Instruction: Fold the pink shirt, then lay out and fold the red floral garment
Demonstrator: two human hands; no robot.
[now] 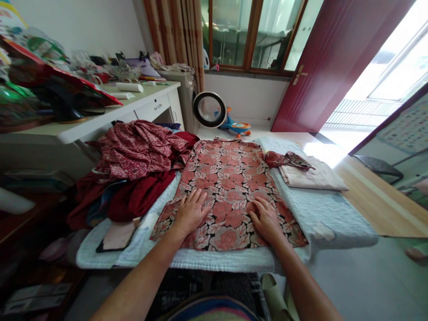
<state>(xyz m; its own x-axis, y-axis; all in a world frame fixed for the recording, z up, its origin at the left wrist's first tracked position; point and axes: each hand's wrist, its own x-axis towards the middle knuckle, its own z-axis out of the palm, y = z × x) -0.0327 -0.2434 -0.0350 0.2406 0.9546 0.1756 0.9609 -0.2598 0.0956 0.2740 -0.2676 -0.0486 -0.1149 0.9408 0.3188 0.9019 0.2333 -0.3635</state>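
A floral shirt in dusty red, grey and black lies spread out on a table covered with a pale blue quilted cloth. My left hand rests on the left part of the shirt, fingers stretched out. On the right part lies my right hand, its fingers slightly bent and apart, palm down. Neither hand grips anything. One sleeve sticks out at the upper right, over a folded cream garment. The shirt's neckline is at the far end.
To the left, a heap of red patterned clothes sits by a cluttered white desk. A phone-like flat item lies at the table's left front corner. Beyond are a washing machine with its round door open, a toy and a red door.
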